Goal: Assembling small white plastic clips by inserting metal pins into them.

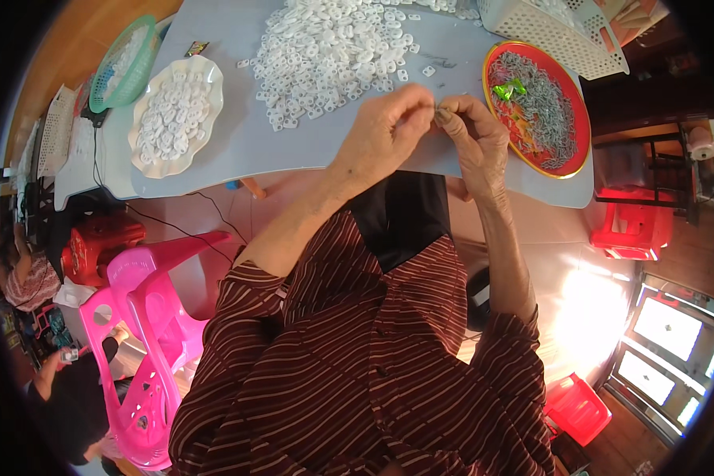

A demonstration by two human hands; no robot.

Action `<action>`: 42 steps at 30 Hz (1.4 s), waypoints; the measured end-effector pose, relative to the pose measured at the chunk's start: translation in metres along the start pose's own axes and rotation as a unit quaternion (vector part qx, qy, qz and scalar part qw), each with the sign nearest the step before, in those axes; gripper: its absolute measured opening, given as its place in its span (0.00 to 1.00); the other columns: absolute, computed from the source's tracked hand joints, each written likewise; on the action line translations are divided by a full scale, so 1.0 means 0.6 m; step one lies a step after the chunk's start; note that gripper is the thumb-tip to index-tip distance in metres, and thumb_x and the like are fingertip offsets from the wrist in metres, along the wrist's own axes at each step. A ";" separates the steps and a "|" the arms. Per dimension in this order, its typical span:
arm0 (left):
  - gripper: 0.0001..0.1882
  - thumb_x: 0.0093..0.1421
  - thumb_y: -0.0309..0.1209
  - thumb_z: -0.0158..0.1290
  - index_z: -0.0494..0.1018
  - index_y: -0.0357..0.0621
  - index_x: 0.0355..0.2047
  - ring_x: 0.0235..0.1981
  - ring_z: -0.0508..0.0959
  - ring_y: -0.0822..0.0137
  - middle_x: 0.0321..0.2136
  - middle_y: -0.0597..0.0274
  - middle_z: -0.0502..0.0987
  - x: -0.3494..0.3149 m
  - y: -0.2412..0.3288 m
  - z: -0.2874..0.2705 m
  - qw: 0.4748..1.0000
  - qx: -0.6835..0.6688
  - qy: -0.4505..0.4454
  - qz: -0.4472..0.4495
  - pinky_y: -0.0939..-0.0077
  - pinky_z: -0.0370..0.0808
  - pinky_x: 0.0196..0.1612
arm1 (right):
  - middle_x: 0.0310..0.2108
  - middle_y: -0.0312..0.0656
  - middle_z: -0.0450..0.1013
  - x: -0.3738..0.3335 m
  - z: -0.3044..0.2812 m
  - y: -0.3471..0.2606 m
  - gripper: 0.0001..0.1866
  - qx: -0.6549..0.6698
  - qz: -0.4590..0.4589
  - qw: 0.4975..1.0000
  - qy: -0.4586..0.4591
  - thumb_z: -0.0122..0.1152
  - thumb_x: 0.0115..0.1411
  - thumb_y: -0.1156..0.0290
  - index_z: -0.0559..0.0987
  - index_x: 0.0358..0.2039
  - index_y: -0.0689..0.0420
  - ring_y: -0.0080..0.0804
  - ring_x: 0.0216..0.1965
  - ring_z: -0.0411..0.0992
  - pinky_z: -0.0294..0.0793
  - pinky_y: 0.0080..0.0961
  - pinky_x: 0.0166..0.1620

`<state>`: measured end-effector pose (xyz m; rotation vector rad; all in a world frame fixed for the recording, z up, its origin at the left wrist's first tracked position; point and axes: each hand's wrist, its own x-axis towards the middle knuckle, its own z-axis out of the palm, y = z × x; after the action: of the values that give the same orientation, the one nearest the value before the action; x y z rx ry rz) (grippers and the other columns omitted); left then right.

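Observation:
My left hand (382, 133) and my right hand (479, 141) meet above the near edge of the table, fingertips almost touching. Both are closed in a pinch. Whatever lies between the fingertips is too small to make out. Beyond my left hand spreads a large heap of small white plastic pieces with holes (325, 55). Beside my right hand stands a red oval tray with a gold rim (583, 131), holding many small grey metal screws or pins (549, 111) and a shiny green wrapper (509, 89).
A cream scalloped dish (141, 151) of white pieces sits at the table's left, near a green basket (103, 87). A white perforated basket (543, 36) stands far right. The grey-blue table (285, 151) has a curved near edge. Pink plastic chair (143, 317) lower left; another person (71, 404) beyond it.

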<state>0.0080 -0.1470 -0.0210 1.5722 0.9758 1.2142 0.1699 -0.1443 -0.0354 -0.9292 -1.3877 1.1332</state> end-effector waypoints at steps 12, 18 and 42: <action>0.06 0.50 0.27 0.57 0.75 0.41 0.29 0.45 0.63 0.53 0.37 0.58 0.69 0.104 -0.039 -0.073 0.826 0.546 0.008 0.140 0.64 0.64 0.49 | 0.27 0.37 0.74 -0.003 0.002 -0.006 0.07 0.036 0.044 0.998 0.037 0.58 0.60 0.73 0.76 0.35 0.65 0.19 0.25 0.70 0.71 0.15 0.31; 0.07 0.53 0.26 0.53 0.75 0.40 0.33 0.43 0.66 0.57 0.33 0.57 0.72 0.101 -0.041 -0.075 0.840 0.512 0.001 0.183 0.66 0.66 0.48 | 0.27 0.35 0.73 0.000 0.002 -0.001 0.07 0.044 0.029 0.998 0.025 0.58 0.59 0.74 0.77 0.37 0.64 0.18 0.28 0.69 0.70 0.15 0.33; 0.07 0.60 0.27 0.53 0.72 0.39 0.38 0.26 0.68 0.82 0.25 0.72 0.73 0.014 -0.004 -0.004 1.000 -0.006 -0.009 -0.025 0.88 0.66 0.30 | 0.36 0.40 0.75 0.004 -0.013 0.000 0.08 0.115 0.018 0.993 0.002 0.55 0.62 0.72 0.75 0.39 0.64 0.20 0.30 0.72 0.72 0.16 0.35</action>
<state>0.0075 -0.1377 -0.0207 1.5368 0.9890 1.1675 0.1771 -0.1412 -0.0348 -0.7941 -1.2109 1.2875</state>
